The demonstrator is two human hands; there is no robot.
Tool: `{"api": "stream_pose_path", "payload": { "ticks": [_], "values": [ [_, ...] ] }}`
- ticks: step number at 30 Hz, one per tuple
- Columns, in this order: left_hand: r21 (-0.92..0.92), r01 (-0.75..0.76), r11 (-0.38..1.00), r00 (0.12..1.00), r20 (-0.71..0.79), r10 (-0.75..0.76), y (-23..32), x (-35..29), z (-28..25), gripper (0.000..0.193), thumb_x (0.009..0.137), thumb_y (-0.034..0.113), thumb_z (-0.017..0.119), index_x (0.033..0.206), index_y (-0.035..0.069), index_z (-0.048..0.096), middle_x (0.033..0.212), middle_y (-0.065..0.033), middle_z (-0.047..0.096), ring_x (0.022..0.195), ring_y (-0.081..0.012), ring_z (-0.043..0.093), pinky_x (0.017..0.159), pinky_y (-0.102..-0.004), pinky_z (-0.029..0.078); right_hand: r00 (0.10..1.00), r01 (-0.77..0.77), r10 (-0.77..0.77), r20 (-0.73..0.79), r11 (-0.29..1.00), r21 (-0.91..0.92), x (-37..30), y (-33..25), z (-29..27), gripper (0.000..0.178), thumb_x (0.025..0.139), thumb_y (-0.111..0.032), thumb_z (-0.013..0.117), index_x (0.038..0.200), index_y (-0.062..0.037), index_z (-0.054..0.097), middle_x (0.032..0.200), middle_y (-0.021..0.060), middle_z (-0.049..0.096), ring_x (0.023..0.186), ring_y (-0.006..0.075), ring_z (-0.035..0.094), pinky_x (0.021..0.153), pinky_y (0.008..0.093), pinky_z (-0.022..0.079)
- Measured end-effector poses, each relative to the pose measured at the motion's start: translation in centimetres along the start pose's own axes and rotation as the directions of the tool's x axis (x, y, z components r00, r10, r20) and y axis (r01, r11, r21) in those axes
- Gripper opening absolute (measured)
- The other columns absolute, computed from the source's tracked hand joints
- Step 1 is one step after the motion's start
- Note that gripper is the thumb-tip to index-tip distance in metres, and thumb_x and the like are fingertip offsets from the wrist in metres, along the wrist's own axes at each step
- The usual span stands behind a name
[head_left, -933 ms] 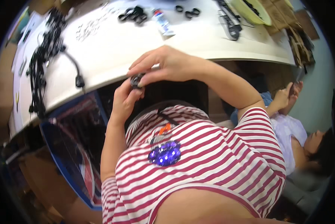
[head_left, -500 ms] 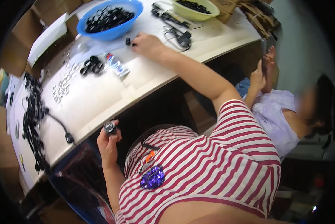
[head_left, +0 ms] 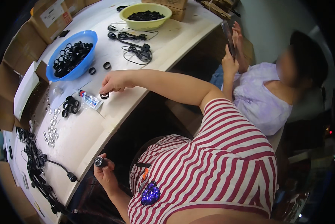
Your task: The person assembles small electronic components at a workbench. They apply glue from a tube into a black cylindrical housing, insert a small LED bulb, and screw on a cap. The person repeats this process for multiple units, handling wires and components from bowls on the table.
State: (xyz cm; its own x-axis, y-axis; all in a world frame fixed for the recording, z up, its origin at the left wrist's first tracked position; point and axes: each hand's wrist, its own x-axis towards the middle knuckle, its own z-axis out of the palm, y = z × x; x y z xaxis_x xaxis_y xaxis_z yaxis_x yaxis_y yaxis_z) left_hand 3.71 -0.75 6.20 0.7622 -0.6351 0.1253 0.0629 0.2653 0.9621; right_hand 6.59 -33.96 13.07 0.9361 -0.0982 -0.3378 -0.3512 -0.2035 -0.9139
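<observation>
My left hand [head_left: 107,176], in front of the table's near edge, is closed round a short black cylinder [head_left: 99,161] with a round, glassy end facing up. Over the tabletop, the fingers of my right hand [head_left: 117,81] pinch a black ring [head_left: 104,96]. Just left of that ring lies a white and blue tube [head_left: 89,99] with a red mark. Farther off, two loose black rings [head_left: 107,65] rest near a blue bowl [head_left: 93,44] heaped with similar rings. A small cluster of black rings [head_left: 70,106] sits left of the tube, beside scattered small clear discs [head_left: 52,130].
Bundled black cables [head_left: 36,168] run along the table's left side. Coiled cables with plugs [head_left: 137,52] and a yellow bowl [head_left: 167,15] of small black parts are farther back. Cardboard boxes [head_left: 21,44] line the far left. At right, another person holds a phone-like device [head_left: 228,37].
My right hand has come away from beside the blue bowl toward the table's near edge, a black ring in its fingers. The view has shifted. My left hand still holds the cylinder.
</observation>
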Motion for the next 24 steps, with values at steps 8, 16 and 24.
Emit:
{"api": "stream_pose_path", "payload": {
  "ticks": [8, 16, 24],
  "values": [
    [0.106, 0.038, 0.994, 0.999, -0.022, -0.036, 1.4, -0.4, 0.6, 0.039, 0.086, 0.027, 0.055, 0.109, -0.005, 0.051, 0.069, 0.0011, 0.044, 0.059, -0.0072, 0.038, 0.054, -0.0205, 0.03, 0.946, 0.067, -0.227, -0.23, 0.834, -0.548, 0.2, 1.0, -0.1, 0.04, 0.075, -0.041, 0.064, 0.097, -0.0075, 0.064, 0.088, 0.0091, 0.062, 0.08, 0.0195, 0.058, 0.067, 0.031, 0.046],
    [0.145, 0.126, 0.981, 0.992, -0.037, -0.122, 2.1, -0.5, 1.4, 0.031, 0.081, 0.01, 0.05, 0.11, -0.001, 0.055, 0.068, 0.0014, 0.047, 0.06, -0.0061, 0.037, 0.055, -0.0193, 0.029, 0.871, 0.299, -0.486, -0.077, 0.647, -0.701, -2.2, 1.2, 1.7, 0.034, 0.075, -0.02, 0.067, 0.106, -0.0072, 0.062, 0.09, 0.0042, 0.059, 0.062, 0.0092, 0.05, 0.059, 0.022, 0.042],
    [0.059, 0.148, 0.987, 0.989, 0.003, -0.149, 1.3, -0.6, 1.2, 0.023, 0.081, 0.007, 0.059, 0.103, 0.0, 0.057, 0.08, -0.0003, 0.057, 0.069, -0.0066, 0.05, 0.065, -0.0205, 0.042, 0.679, 0.734, -0.642, 0.356, 0.596, -0.324, -8.1, -2.8, 11.6, 0.035, 0.071, -0.005, 0.07, 0.105, -0.0069, 0.062, 0.089, 0.0001, 0.058, 0.06, 0.0053, 0.043, 0.052, 0.0185, 0.036]
  ]
}}
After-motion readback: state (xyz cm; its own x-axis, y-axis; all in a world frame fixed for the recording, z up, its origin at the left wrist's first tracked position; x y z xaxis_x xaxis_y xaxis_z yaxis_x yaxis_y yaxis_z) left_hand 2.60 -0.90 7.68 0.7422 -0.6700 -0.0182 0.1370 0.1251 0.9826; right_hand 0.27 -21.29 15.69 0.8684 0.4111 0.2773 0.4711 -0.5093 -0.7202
